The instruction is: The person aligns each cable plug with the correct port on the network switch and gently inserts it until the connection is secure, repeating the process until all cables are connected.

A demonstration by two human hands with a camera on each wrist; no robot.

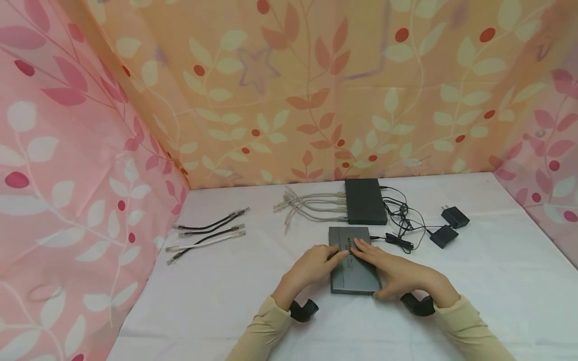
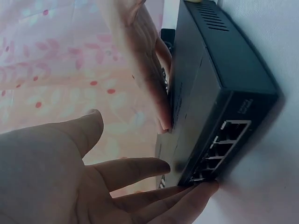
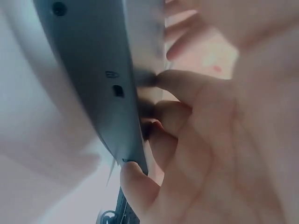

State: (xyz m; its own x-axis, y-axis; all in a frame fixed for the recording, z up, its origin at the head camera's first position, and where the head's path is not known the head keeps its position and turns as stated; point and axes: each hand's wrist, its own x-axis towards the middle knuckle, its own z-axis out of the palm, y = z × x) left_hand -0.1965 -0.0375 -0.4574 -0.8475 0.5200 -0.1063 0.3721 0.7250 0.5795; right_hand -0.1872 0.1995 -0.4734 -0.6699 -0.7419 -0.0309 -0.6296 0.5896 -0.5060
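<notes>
A flat grey network switch (image 1: 355,278) lies on the white table, its lettered top up. My left hand (image 1: 311,265) is at its left side, with some fingertips touching the edge beside a row of ports (image 2: 222,149). My right hand (image 1: 399,268) rests relaxed fingers on its top. In the right wrist view, one fingertip of that hand (image 3: 205,121) touches the side face, which has a small lock slot (image 3: 118,91). Neither hand is curled round the switch. A thin black power cord (image 1: 377,237) is plugged into its right side.
Behind it sits a black switch (image 1: 366,200) with several grey network cables (image 1: 316,205) plugged in on the left. Tangled black cords (image 1: 399,213) and two power adapters (image 1: 455,217) lie to the right. Short black and white network cables (image 1: 207,240) lie at left. Patterned curtains (image 1: 289,100) surround the table.
</notes>
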